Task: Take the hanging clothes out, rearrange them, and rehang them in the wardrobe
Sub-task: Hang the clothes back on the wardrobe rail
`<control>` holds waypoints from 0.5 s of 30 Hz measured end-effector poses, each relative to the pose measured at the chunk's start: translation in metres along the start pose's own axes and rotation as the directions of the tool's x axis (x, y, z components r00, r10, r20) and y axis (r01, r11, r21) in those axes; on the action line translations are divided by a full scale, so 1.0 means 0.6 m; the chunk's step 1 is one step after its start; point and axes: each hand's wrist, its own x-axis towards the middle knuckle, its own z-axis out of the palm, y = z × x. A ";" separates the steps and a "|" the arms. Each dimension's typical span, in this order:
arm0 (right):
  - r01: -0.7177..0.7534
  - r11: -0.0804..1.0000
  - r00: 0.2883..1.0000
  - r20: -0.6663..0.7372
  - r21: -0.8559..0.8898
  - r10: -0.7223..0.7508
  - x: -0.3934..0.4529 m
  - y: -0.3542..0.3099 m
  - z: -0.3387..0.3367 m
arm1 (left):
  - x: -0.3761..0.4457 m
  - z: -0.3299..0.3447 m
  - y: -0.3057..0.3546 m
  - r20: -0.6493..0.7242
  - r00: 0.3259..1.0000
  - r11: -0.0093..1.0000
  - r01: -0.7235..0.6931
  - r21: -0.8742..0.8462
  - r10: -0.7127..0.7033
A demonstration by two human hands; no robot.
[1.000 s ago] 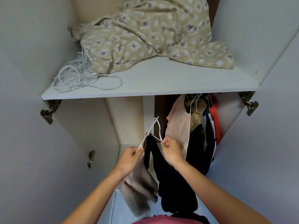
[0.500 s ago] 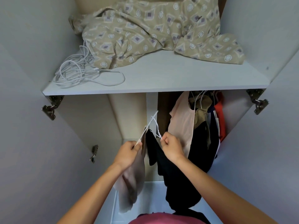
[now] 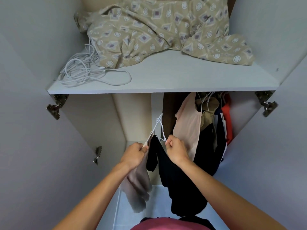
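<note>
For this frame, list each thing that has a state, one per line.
left hand: grips the hanger's end with the grey garment
right hand: pinches the hanger's other end
white hanger: held out, off the rail
black garment: draped on hanger
grey garment: dangling
hanging clothes: bunched right
wardrobe door: open
patterned bedding: crumpled on shelf
white cord: tangled

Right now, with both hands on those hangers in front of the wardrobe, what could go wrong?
1. The white hangers cross near their hooks; pulling the left hand and right hand apart may snag them.
2. The black garment and the grey garment hang loosely and could slip off if tilted.
3. The hanging clothes crowd the right side, so rehanging there may catch on them.
</note>
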 end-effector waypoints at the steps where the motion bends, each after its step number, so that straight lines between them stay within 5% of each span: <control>1: -0.004 1.000 1.000 0.001 -0.005 0.004 0.001 0.001 -0.002 | 0.000 0.000 -0.001 0.008 1.000 1.000 -0.004 0.005 0.003; 15: 0.073 0.996 0.997 0.001 -0.041 -0.073 -0.012 -0.019 0.001 | 0.021 0.009 -0.019 0.003 0.997 0.997 0.074 -0.018 -0.074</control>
